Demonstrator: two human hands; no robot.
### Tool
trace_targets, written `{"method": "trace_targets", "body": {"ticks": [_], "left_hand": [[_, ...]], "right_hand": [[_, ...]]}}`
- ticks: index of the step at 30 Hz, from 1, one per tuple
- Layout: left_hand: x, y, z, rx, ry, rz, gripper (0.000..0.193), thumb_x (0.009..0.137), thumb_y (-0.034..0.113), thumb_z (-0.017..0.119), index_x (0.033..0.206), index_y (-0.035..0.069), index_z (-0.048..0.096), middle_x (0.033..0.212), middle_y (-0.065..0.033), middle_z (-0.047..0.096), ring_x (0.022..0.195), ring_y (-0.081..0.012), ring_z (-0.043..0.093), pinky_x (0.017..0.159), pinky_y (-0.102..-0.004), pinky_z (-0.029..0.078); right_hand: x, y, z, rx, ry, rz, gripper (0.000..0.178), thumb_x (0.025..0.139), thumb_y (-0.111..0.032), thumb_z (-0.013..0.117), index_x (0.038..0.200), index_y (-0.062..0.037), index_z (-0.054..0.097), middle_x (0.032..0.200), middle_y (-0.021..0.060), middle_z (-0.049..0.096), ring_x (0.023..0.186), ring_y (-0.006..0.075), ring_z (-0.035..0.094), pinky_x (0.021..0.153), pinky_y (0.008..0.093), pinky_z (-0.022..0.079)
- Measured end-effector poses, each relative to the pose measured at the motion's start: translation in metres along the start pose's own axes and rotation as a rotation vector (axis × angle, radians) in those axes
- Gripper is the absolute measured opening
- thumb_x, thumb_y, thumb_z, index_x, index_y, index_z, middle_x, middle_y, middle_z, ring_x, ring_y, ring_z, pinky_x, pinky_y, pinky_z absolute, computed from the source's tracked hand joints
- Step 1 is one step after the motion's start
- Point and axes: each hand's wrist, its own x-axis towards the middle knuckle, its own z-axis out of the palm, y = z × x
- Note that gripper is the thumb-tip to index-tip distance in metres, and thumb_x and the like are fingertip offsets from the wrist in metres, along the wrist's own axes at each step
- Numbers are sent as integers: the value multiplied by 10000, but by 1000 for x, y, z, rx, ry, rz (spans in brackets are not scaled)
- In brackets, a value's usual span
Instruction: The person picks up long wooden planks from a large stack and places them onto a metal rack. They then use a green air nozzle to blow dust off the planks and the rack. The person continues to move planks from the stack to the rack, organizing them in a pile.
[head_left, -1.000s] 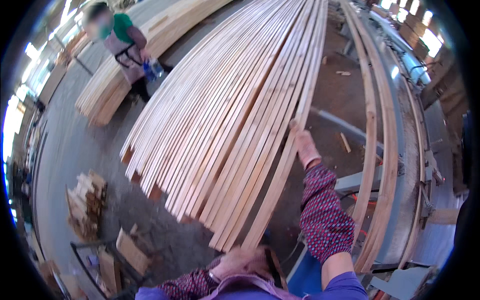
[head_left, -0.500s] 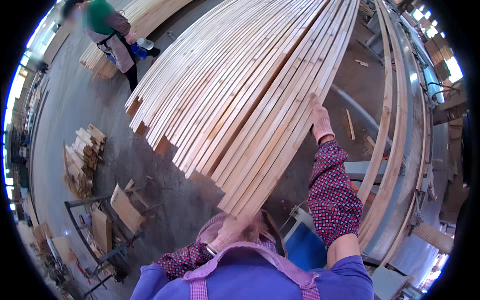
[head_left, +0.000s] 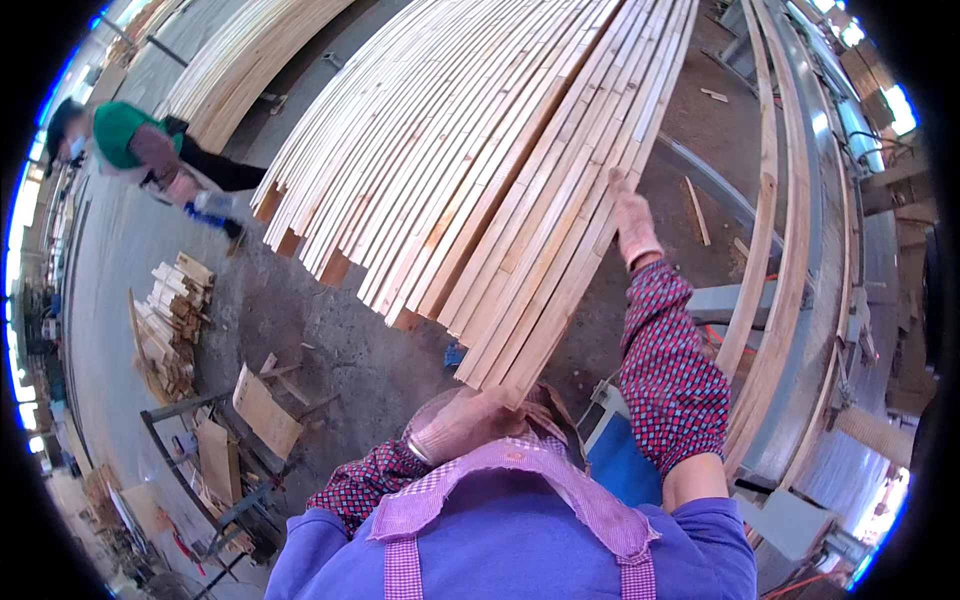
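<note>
Many long pale wooden strips (head_left: pixel 470 210) lie side by side in a wide layer stretching away from me, their near ends stepped. My left hand (head_left: pixel 465 425), in a pink glove, is closed at the near ends of the rightmost strips, close to my chest; part of its fingers is hidden. Along the right side of the layer, my right hand (head_left: pixel 635 225), also gloved, grips the outer strip's edge with a fingertip reaching up along it. Patterned sleeves cover both forearms.
Two long boards (head_left: pixel 775 230) run along a metal machine bed (head_left: pixel 815 300) at right. Short wood offcuts (head_left: pixel 170 325) are piled on the floor at left, near a dark metal frame (head_left: pixel 185 405) with panels. Another person (head_left: pixel 130 140) bends at the far left beside more strips (head_left: pixel 240 85).
The strips' near ends sit higher in the view, and my left hand has moved up and slightly right with them. The other person has moved left and bent over.
</note>
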Motion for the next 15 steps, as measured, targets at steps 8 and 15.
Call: {"method": "trace_targets", "body": {"ticks": [8, 15], "left_hand": [[-25, 33, -36, 1212, 6, 208, 441, 880, 338, 523, 1181, 17, 555, 1071, -184, 620, 1024, -291, 578, 889, -349, 440], [-45, 77, 11, 1278, -96, 87, 432, 846, 267, 610, 1192, 13, 564, 1079, -171, 646, 1043, -277, 615, 895, -355, 468]], "right_hand": [[-149, 71, 12, 239, -39, 0, 515, 910, -475, 541, 1048, 20, 580, 886, 94, 611, 816, 162, 561, 741, 310, 465], [-273, 116, -12, 340, -32, 283, 341, 919, -372, 544, 984, -38, 558, 817, 36, 557, 619, 130, 536, 522, 289, 442]]}}
